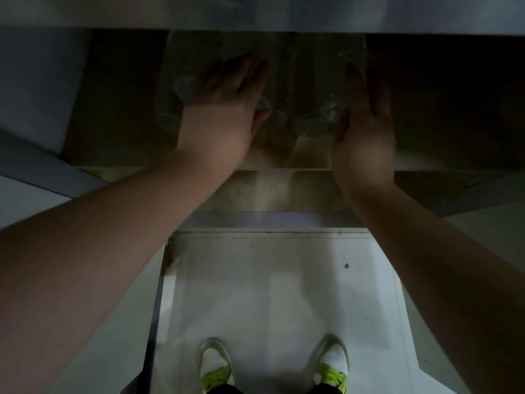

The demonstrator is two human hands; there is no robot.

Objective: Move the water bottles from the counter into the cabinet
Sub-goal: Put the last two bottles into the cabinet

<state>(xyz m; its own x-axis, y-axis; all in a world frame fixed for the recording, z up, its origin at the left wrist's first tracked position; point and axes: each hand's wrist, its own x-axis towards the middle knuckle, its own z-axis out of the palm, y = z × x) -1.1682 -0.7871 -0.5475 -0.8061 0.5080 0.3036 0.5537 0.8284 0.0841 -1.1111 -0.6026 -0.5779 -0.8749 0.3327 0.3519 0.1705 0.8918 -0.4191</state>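
Several clear plastic water bottles [318, 115] stand packed together on the dark cabinet shelf [298, 157] under the counter edge [255, 12]. My left hand [224, 109] lies flat on top of the left bottles, fingers spread, palm down. My right hand [366, 129] is pressed flat against the right side of the bottle group, fingers straight and pointing inward. Neither hand is wrapped around a bottle. The bottles' lower parts are hard to make out in the dark.
An open cabinet door [31, 89] stands at the left. The pale floor [270, 294] lies below the cabinet, with my two shoes [216, 368] in white and yellow-green at the bottom. The cabinet's right half is dark.
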